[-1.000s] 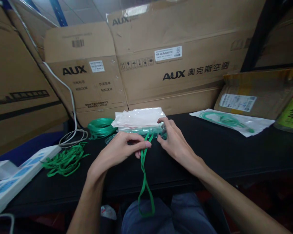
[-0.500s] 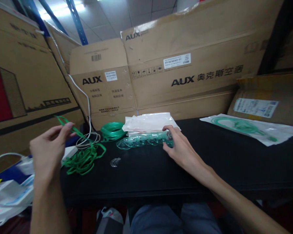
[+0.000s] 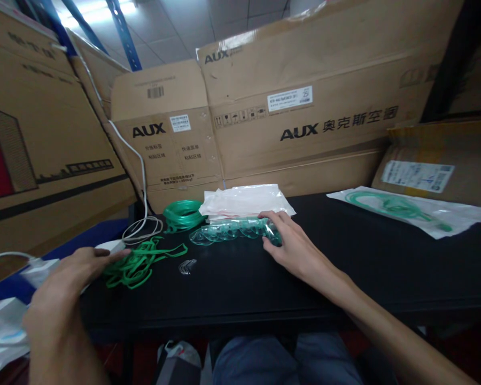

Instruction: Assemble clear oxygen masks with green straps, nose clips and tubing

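My right hand (image 3: 291, 243) grips the right end of a row of nested clear green masks (image 3: 228, 231) lying on the black table (image 3: 344, 267). My left hand (image 3: 74, 272) is low at the left with its fingers stretched out flat. Its fingertips touch a loose pile of green elastic straps (image 3: 142, 262). Just behind the masks lies a stack of white plastic bags (image 3: 246, 200). A coil of green tubing (image 3: 182, 213) sits to their left. Small clear clips (image 3: 187, 266) lie between the straps and the masks.
Big AUX cardboard boxes (image 3: 304, 117) wall in the back and left of the table. A bagged green tube set (image 3: 409, 211) lies at the right. A white cable (image 3: 143, 182) hangs down to a coil near the straps. White packages (image 3: 4, 331) sit at the lower left.
My left hand carried a green strap from the masks over to the left, then dropped down to the strap pile and opened. My right hand stayed on the masks.
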Demonstrator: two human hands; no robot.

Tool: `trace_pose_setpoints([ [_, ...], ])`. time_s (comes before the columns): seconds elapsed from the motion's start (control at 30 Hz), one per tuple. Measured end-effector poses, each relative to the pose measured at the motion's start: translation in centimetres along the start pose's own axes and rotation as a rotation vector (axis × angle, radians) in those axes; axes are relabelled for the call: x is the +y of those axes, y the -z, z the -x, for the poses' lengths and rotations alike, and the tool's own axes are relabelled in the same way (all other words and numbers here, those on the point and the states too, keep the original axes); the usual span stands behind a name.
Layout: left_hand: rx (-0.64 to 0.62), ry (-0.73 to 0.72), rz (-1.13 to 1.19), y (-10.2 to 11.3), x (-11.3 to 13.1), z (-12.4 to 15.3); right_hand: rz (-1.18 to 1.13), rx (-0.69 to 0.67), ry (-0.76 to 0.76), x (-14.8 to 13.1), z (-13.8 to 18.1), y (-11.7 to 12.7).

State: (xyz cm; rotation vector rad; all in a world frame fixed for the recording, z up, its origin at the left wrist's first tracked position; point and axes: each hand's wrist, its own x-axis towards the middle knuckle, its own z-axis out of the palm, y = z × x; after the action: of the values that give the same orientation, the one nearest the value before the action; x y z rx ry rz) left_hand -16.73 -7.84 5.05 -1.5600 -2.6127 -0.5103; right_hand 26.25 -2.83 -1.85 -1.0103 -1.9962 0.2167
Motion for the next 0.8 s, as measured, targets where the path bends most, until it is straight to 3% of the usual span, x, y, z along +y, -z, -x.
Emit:
trace_pose_setpoints([
  [0.17,0.16,-0.14,0.02,1.3,3.0,1.9,-0.012,0.014,0.011,-0.7,-0.1,0.0],
  [0.37,0.113,-0.514,0.193,0.4,9.8,3.6,-0.073,0.04,0.007,-0.7,-0.4,0.6],
  [0.6,0.08,-0.887,0.311,-1.0,17.2,6.5,-0.017,0.149,-0.016,3.0,-2.4,5.7],
  [0.7,0.014,-1.043,0.315,-2.2,21.3,5.6,0.093,0.084,0.003,5.1,-3.6,7.4],
  [0.8,-0.042,-1.199,0.342,-4.4,24.9,3.9,0.156,0.013,0.057,6.8,-4.2,7.5],
])
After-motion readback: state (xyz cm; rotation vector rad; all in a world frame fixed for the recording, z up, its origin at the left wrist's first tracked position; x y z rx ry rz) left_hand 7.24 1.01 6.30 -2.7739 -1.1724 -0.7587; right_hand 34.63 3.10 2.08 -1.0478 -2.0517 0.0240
